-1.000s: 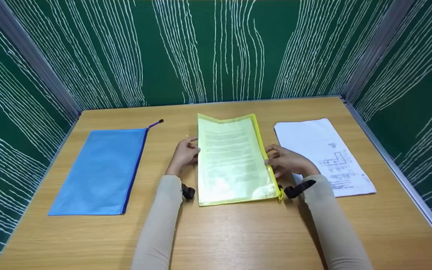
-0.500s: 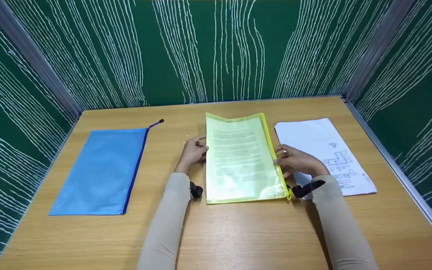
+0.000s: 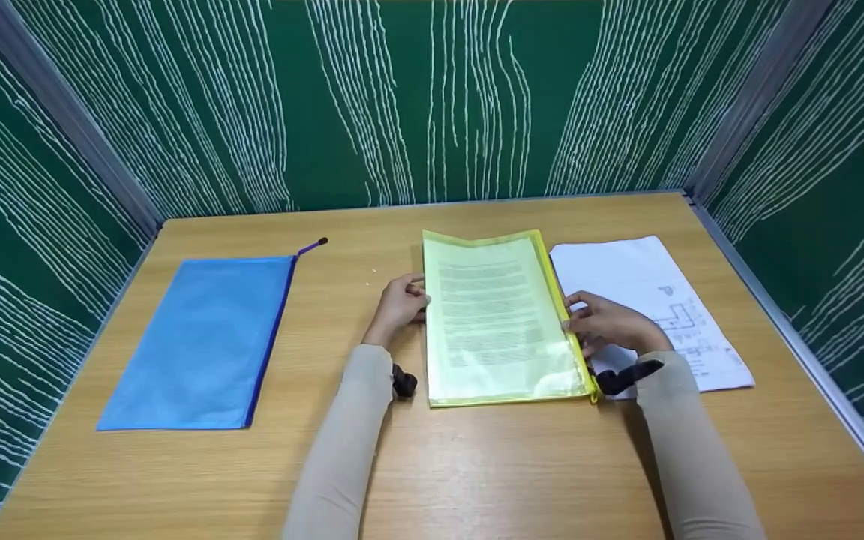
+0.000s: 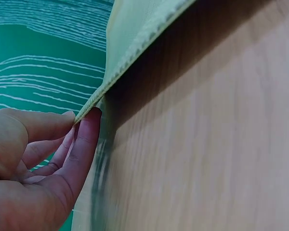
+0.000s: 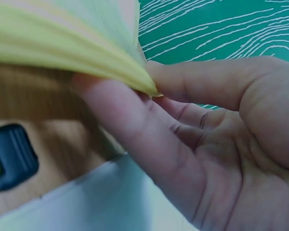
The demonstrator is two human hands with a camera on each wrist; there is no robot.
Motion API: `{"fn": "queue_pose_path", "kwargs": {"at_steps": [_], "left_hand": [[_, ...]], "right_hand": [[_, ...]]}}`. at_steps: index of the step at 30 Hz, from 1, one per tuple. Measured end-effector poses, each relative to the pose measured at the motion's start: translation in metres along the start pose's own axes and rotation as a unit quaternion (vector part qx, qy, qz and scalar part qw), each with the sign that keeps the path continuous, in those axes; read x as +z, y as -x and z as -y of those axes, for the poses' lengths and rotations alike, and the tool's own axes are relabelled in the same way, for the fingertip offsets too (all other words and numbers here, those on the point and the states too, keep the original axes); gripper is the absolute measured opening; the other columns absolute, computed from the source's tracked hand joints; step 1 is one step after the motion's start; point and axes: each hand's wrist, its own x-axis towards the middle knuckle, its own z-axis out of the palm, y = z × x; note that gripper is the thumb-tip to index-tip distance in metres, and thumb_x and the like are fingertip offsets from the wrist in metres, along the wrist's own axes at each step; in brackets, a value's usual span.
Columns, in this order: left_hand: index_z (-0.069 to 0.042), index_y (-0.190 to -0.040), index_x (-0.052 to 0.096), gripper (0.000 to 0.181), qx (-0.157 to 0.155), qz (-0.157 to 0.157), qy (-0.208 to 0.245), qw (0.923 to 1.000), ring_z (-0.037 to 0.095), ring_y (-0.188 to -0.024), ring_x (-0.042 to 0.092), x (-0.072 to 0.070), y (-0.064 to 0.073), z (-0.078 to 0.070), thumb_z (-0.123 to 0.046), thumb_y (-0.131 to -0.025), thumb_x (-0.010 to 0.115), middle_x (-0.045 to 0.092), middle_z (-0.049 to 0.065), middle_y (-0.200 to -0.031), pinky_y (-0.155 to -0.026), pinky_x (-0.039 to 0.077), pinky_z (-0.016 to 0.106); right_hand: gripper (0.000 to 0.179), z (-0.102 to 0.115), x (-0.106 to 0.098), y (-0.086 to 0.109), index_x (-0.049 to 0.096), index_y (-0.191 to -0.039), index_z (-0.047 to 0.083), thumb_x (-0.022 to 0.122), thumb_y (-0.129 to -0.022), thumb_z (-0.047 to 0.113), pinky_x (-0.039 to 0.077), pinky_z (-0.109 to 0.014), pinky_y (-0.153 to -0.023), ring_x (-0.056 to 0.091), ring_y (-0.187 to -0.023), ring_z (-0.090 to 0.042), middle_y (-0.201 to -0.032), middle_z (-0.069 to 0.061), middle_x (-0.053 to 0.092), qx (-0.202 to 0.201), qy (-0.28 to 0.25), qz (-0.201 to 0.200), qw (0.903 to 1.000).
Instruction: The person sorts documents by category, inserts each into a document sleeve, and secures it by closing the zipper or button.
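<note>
A yellow see-through zip folder (image 3: pixel 503 322) with a printed sheet inside is held between both hands, lifted a little off the table. My left hand (image 3: pixel 400 301) pinches its left edge between thumb and fingers; the left wrist view shows that folder edge (image 4: pixel 135 50) in the grip. On the opposite side my right hand (image 3: pixel 612 321) pinches the yellow zip edge (image 5: pixel 72 48), thumb on top and fingers beneath. Under and beside the right hand lies a stack of white paper (image 3: pixel 619 270) with printed drawings, partly covered by the hand and wrist.
A blue zip folder (image 3: pixel 196 345) with a dark blue zip lies flat at the left, its purple pull (image 3: pixel 312 247) pointing to the back. Green panels (image 3: pixel 469 97) with white lines wall in the wooden table (image 3: pixel 469 472) at the back and sides.
Both hands have carried the yellow zip folder to the right, so it now reaches the left edge of the white papers. The blue folder and the papers stay put.
</note>
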Motion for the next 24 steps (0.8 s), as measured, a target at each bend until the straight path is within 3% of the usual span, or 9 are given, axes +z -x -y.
{"fn": "queue_pose_path", "kwargs": {"at_steps": [9,14,19,24], "left_hand": [[0.002,-0.138,0.048,0.051,0.008,-0.004,-0.011,0.9999,0.015,-0.082,0.057,0.004,-0.001,-0.001,0.007,-0.088,0.059,0.058,0.011,-0.102,-0.069,0.057,0.028],[0.003,-0.136,0.05,0.05,0.005,-0.008,-0.017,0.9998,0.016,-0.087,0.059,0.004,-0.001,0.0,0.006,-0.087,0.059,0.058,0.011,-0.103,-0.069,0.057,0.026],[0.001,-0.135,0.05,0.047,0.002,-0.007,-0.015,0.9999,0.024,-0.103,0.059,0.004,0.0,-0.001,0.002,-0.089,0.06,0.057,0.018,-0.119,-0.074,0.057,0.028],[0.0,-0.135,0.051,0.044,0.008,-0.003,-0.032,0.9994,0.028,-0.107,0.061,0.001,0.004,-0.002,-0.003,-0.092,0.058,0.058,0.019,-0.122,-0.077,0.057,0.03]], "right_hand": [[0.051,-0.001,-0.002,-0.002,0.036,-0.136,0.006,0.061,-0.093,0.02,0.058,-0.03,-0.066,0.057,-0.073,-0.016,-0.1,-0.009,0.055,0.032,0.008,-0.016,0.9993],[0.049,0.01,0.0,0.006,0.037,-0.135,0.003,0.059,-0.093,0.017,0.057,-0.03,-0.067,0.059,-0.074,-0.017,-0.098,-0.01,0.053,0.043,0.02,-0.02,0.9987],[0.05,0.001,0.0,0.0,0.041,-0.132,0.005,0.063,-0.091,0.022,0.057,-0.03,-0.065,0.06,-0.071,-0.017,-0.096,-0.01,0.054,0.041,0.04,-0.039,0.9976],[0.052,-0.001,0.001,-0.002,0.042,-0.129,0.0,0.066,-0.089,0.022,0.057,-0.03,-0.064,0.06,-0.067,-0.015,-0.088,-0.008,0.056,0.019,0.047,-0.05,0.9974]]}}
